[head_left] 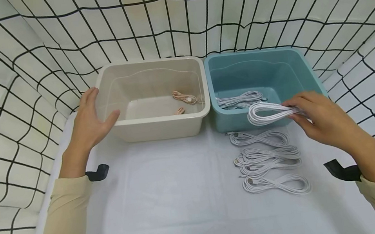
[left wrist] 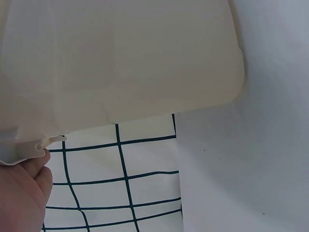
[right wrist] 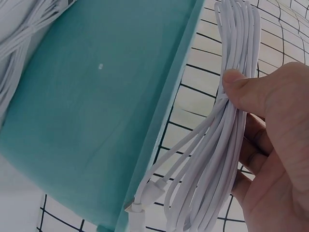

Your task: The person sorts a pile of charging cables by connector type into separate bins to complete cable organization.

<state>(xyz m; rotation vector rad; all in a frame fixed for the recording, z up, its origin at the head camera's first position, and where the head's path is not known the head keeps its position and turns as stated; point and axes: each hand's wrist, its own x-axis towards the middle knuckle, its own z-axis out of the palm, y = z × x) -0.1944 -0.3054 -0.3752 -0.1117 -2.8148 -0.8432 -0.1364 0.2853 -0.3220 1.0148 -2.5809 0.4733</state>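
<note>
My right hand [head_left: 319, 119] pinches a coiled white cable [head_left: 269, 113] between thumb and fingers, over the front rim of the teal bin [head_left: 222, 122]. In the right wrist view, the bundled cable [right wrist: 231, 101] is gripped near its tied middle, and a white connector [right wrist: 152, 192] dangles by the bin's rim. Other white cables [head_left: 240, 100] lie inside the teal bin. At the left end of the beige bin [head_left: 154, 131], my left hand [head_left: 90, 124] rests at the rim, fingers extended and thumb spread. The left wrist view shows its fingers [left wrist: 41, 176] beside the rim's underside.
Several coiled white cables [head_left: 268, 160] lie in a column on the white tabletop [head_left: 169, 198] in front of the teal bin. Small peach-coloured cables [head_left: 185, 97] lie in the beige bin. Black wire mesh [head_left: 174, 16] stands behind and along both sides.
</note>
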